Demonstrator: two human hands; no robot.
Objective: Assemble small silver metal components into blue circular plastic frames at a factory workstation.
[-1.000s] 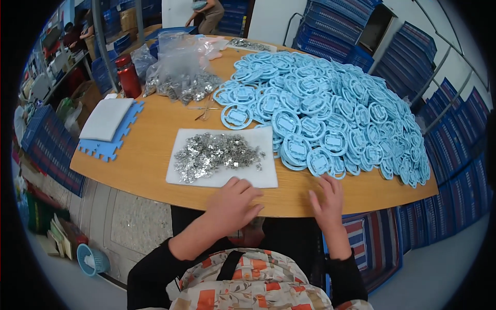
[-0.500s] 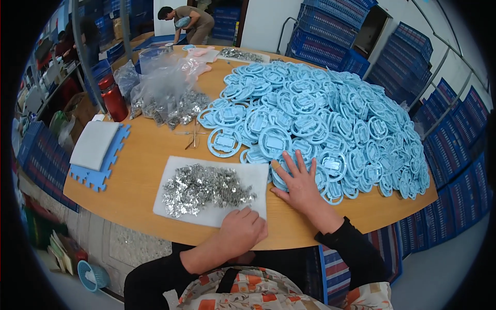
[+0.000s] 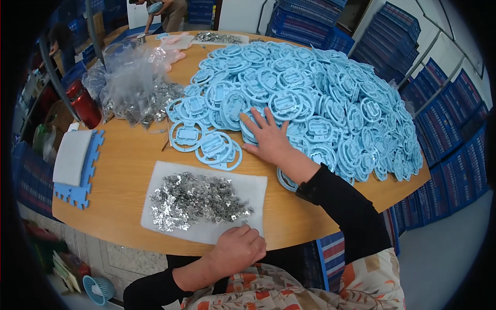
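Observation:
My right hand point(image 3: 269, 138) is open, fingers spread over the front left edge of a large heap of light-blue round plastic frames point(image 3: 320, 98). A few loose plastic rings point(image 3: 219, 151) overlap just left of it. At the near edge of the table my left hand point(image 3: 239, 248) is closed, resting by the front right corner of a white foam sheet point(image 3: 253, 194). Whatever its fingers may hold is hidden. On that sheet lies a spread pile of small shiny metal clips point(image 3: 199, 199).
Plastic bags point(image 3: 132, 82) of metal pieces stand back left, beside a red flask point(image 3: 84, 105). A blue foam mat point(image 3: 89, 170) carries a white pad point(image 3: 76, 155) at the left edge. Blue crates point(image 3: 305, 23) are stacked behind. A person point(image 3: 168, 11) bends over at the far side.
My right hand has moved forward and left across the heap's edge; some blue frames there have shifted left onto the table. My left hand stays closed near the sheet. The view has shifted slightly.

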